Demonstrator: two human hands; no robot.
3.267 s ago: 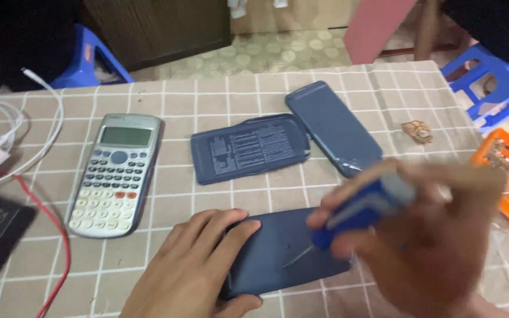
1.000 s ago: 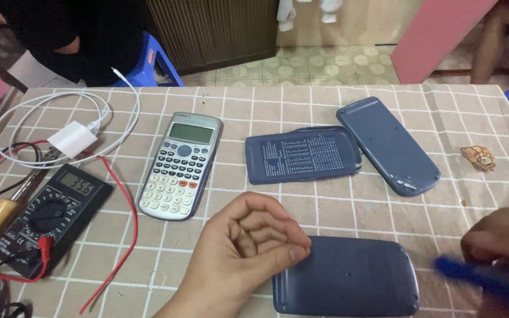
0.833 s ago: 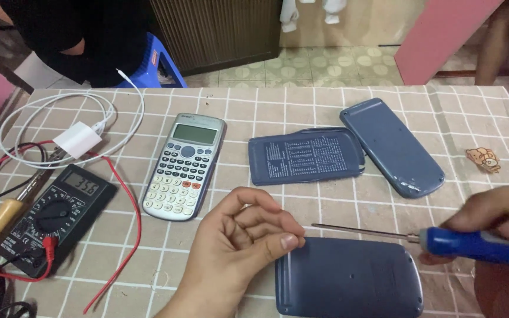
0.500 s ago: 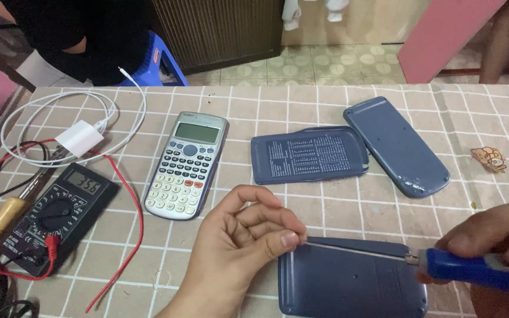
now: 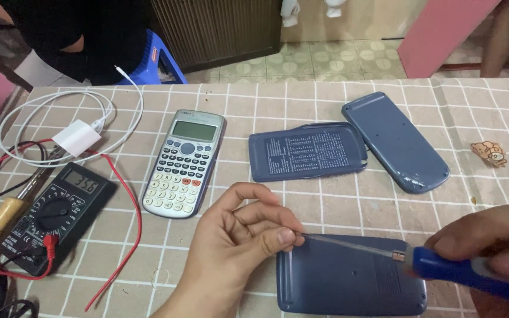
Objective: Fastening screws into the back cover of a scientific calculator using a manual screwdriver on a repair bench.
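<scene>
Right hand [image 5: 490, 235] gripped a blue-handled screwdriver [image 5: 443, 272] over the face-down dark blue calculator [image 5: 349, 282] at the counter's [image 5: 237, 100] near edge; left hand [image 5: 237, 235] pinched its metal tip.

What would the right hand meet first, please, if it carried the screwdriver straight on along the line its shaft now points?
The left hand: the screwdriver held by the right hand points leftward, its tip already at the left thumb and fingertips, above the blue calculator back. Actual contact is hard to judge.
</scene>
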